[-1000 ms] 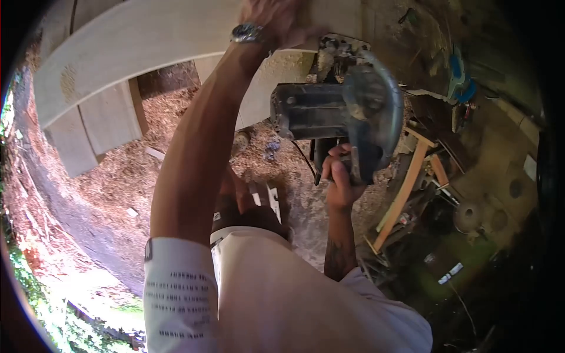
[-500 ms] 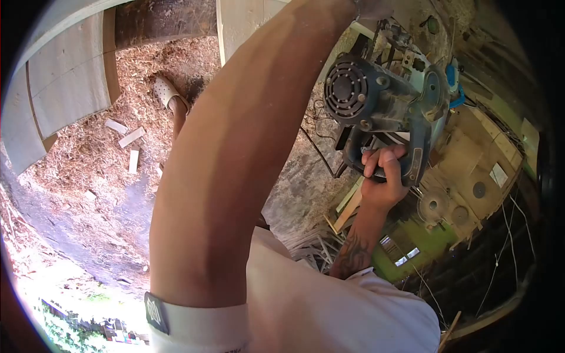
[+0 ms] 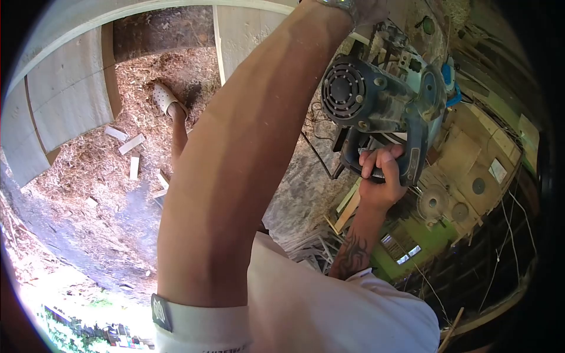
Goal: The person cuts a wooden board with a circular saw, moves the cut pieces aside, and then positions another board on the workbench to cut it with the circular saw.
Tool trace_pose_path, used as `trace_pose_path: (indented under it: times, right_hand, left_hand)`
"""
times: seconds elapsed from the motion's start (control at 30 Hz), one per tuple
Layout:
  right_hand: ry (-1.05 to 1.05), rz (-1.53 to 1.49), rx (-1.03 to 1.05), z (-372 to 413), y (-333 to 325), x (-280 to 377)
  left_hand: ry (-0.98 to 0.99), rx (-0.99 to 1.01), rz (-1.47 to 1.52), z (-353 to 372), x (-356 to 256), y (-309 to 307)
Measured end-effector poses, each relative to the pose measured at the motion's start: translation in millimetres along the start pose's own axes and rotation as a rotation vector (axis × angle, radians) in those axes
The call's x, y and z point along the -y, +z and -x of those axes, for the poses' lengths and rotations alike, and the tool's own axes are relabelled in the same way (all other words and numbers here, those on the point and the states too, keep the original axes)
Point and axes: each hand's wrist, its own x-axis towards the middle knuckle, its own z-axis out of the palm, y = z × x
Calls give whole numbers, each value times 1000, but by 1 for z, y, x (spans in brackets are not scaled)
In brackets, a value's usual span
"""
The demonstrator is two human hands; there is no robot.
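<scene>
My right hand (image 3: 384, 176) wraps round the dark D-shaped handle (image 3: 414, 154) of a dusty miter saw. The saw's round, vented motor housing (image 3: 344, 89) faces me, left of and above that hand. Across the middle of the view stretches my left forearm, very near the camera, with a metal-banded watch (image 3: 340, 3) at its wrist. My left hand (image 3: 371, 12) is at the top edge, beside the far end of the saw. It is partly cut off, and its fingers cannot be made out.
Short wood offcuts (image 3: 132, 143) lie on the shaving-covered floor at left, near a foot in a clog (image 3: 163, 99). Pale wooden panels (image 3: 70, 88) stand at upper left. A board (image 3: 465, 153) with round saw blades (image 3: 432, 203) is on the right. Thin cables hang at lower right.
The view has shifted slightly, and my left wrist with its watch now shows more at the top. My right hand keeps its grip on the saw handle.
</scene>
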Motion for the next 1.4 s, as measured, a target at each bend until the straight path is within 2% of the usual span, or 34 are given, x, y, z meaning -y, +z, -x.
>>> trace_pose_path:
  times: [0.1,0.2,0.5,0.6,0.7,1.0,1.1,1.4]
  right_hand:
    - [-1,-69,25,-1,-6,-3]
    - [-10,-76,7,-3,-3,-3]
    - [-4,-64,5,-4,2,-1]
    - [4,-60,9,-3,1,2]
    - [2,-58,7,-3,1,1]
    - [17,-90,26,-10,-4,1]
    - [21,-85,24,-11,-3,3]
    - [42,-77,43,-15,-5,8]
  left_hand:
    - [-4,174,39,-4,-1,-18]
    - [-21,146,7,-4,-2,-13]
    - [-36,230,28,-6,-2,-24]
    - [-13,172,-16,-5,-2,-16]
    - [-35,325,26,-11,-2,-30]
    - [-27,367,-16,-15,-5,-31]
    - [-35,447,-117,-22,-10,-42]
    - [-40,528,-36,-36,-6,-43]
